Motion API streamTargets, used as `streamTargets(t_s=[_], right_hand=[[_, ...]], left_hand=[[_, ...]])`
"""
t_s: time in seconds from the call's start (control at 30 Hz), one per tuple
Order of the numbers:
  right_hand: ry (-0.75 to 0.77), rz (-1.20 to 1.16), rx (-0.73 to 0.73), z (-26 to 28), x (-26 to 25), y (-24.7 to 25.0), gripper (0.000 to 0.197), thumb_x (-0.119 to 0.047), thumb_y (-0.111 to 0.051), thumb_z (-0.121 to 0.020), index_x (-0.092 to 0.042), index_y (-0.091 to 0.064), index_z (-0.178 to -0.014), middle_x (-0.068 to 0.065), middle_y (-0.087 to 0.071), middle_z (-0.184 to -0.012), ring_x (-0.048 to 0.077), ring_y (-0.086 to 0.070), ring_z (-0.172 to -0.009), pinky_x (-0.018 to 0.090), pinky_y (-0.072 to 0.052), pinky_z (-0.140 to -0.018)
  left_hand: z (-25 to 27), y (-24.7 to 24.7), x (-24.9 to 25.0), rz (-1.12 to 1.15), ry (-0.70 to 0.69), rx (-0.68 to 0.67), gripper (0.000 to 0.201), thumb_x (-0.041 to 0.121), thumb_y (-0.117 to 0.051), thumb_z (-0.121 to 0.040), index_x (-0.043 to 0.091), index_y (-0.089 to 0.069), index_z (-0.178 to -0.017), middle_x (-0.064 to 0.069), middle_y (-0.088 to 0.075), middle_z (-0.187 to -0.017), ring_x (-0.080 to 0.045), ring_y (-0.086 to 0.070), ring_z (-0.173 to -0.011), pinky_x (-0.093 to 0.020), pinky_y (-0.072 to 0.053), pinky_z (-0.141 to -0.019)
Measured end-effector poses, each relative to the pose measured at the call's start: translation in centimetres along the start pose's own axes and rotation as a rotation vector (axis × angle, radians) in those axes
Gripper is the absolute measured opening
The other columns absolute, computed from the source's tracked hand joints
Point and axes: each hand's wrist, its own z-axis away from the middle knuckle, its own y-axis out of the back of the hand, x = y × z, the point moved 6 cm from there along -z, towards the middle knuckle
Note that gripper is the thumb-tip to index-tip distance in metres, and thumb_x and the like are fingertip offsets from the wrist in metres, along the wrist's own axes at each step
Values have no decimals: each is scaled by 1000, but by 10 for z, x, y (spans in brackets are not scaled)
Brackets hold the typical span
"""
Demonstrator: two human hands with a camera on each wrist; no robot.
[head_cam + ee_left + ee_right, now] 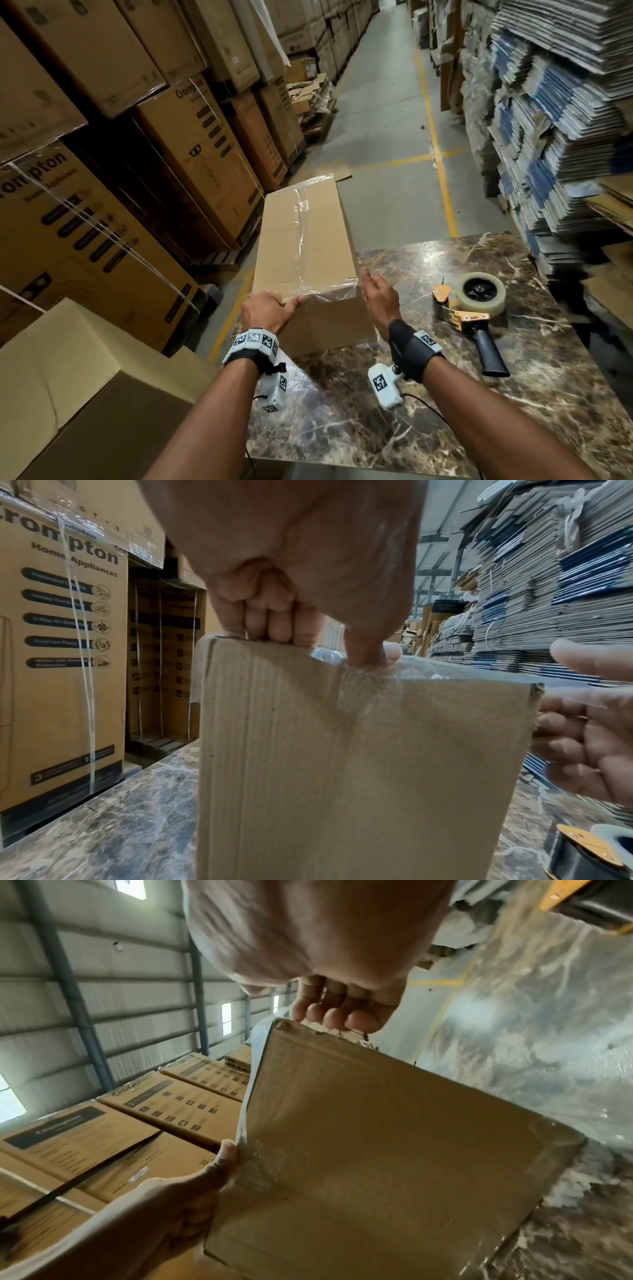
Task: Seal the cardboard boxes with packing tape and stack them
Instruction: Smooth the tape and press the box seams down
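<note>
A long brown cardboard box (308, 236) lies on the marble table (445, 428), its far end past the table's left edge. Clear tape (301, 222) runs along its top seam and folds over the near edge. My left hand (284, 298) grips the near left top edge. In the left wrist view its fingers (267, 620) curl onto the top of the box (359, 777) and its thumb (369, 653) presses the tape end. My right hand (373, 291) rests against the near right corner, fingertips (335, 1015) touching the box (377, 1150). A tape dispenser (472, 305) lies on the table to the right, untouched.
A plain cardboard box (68, 377) stands low at my left beside the table. Tall stacks of printed cartons (85, 222) line the left. Piles of flattened cartons (565, 137) line the right. A grey aisle floor (387, 120) with yellow lines runs ahead.
</note>
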Motion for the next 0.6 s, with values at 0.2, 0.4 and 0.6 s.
streamTargets(t_s=[0.2, 0.4, 0.6], right_hand=[[65, 109, -21, 0, -13, 2, 38, -46, -48, -106, -22, -52, -77, -1, -54, -73, 18, -49, -72, 35, -39, -67], [62, 174, -54, 0, -16, 0, 39, -40, -43, -110, -19, -49, -77, 1, -51, -76, 16, -45, -71, 34, -36, -63], [29, 251, -72, -7, 0, -7, 40, -50, -34, -109, -14, -49, -100, 5, -57, -86, 21, -52, -78, 36, -41, -68]], left_hand=[[-2, -6, -2, 28, -16, 37, 100, 102, 5, -63, 20, -53, -66, -1, -67, -76, -26, -68, -79, -33, -55, -71], [5, -2, -4, 84, -10, 50, 100, 102, 9, -61, 21, -50, -65, 1, -63, -72, -24, -66, -76, -30, -44, -62], [7, 1, -1, -53, -60, 71, 98, 94, -1, -72, 24, -67, -91, -1, -69, -95, -26, -69, -91, -35, -51, -75]])
